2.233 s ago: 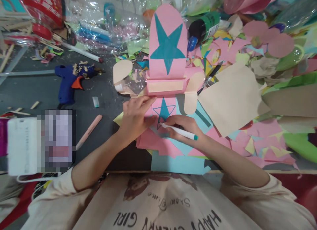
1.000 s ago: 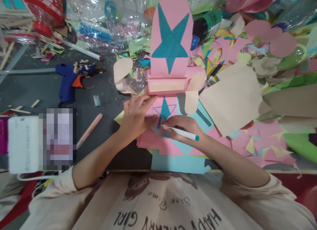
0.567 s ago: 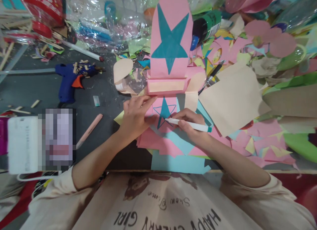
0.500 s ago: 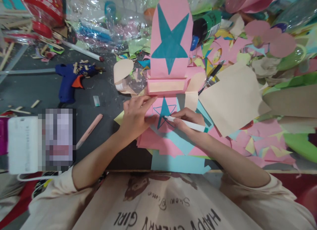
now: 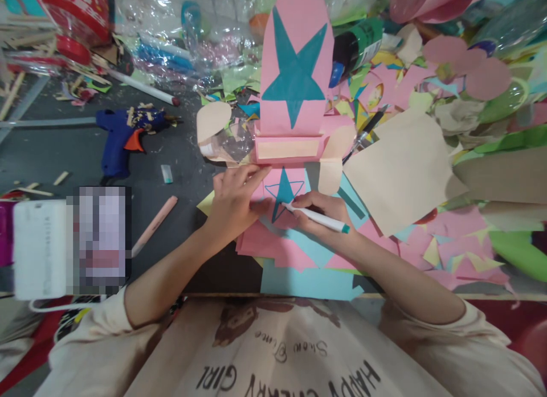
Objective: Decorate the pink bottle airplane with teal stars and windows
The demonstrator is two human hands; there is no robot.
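My right hand [image 5: 327, 206] is closed around a white marker [image 5: 321, 219] with a teal end. Its tip touches a star outline [image 5: 284, 187] on pink paper, where the upper point and a strip down the lower left are coloured teal. Flat on the left side of that paper lies my left hand [image 5: 234, 200], fingers stretched out and thumb near the star. Beyond them stands a pink rounded panel [image 5: 273, 44] bearing a fully coloured teal star [image 5: 294, 75]. A beige strip [image 5: 288, 148] runs across its base.
A blue glue gun [image 5: 115, 140] and a pink marker [image 5: 156, 225] lie at left, near a white box-like device [image 5: 40, 249]. Beige paper [image 5: 401, 169] and pink scraps [image 5: 465, 232] cover the right. A red-labelled bottle [image 5: 77, 21] and clear plastic crowd the back.
The marker has tilted, its teal rear end swinging left and slightly nearer me. Its tip has shifted slightly left and down on the star. My left hand stays put.
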